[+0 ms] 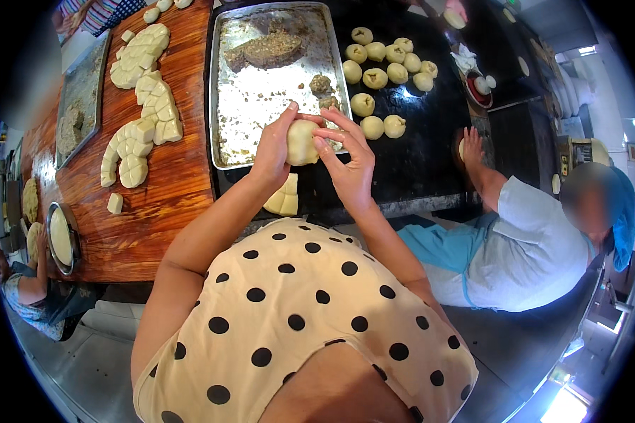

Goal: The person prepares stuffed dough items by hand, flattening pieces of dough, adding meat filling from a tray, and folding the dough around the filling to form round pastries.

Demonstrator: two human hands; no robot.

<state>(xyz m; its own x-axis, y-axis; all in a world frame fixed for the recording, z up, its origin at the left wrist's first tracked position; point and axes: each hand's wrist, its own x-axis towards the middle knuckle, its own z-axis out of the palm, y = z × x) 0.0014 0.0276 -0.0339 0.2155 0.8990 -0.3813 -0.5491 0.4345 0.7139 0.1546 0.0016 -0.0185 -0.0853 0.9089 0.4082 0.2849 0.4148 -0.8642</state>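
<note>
Between my hands is a pale, round dough ball, just above the near edge of a metal tray. My left hand cups it from the left, thumb up along its side. From the right, the bent fingers of my right hand press on the ball. The tray bears a brown, crumbly mass of filling at its far side, and a rolled lump of filling lies near my fingertips. Close to my body, below the ball, sits a piece of scored dough.
Several gathered dough balls stand on the black worktop right of the tray. Cut dough pieces lie on the wooden table at left, with a second tray and a round metal bowl. A co-worker sits close at right.
</note>
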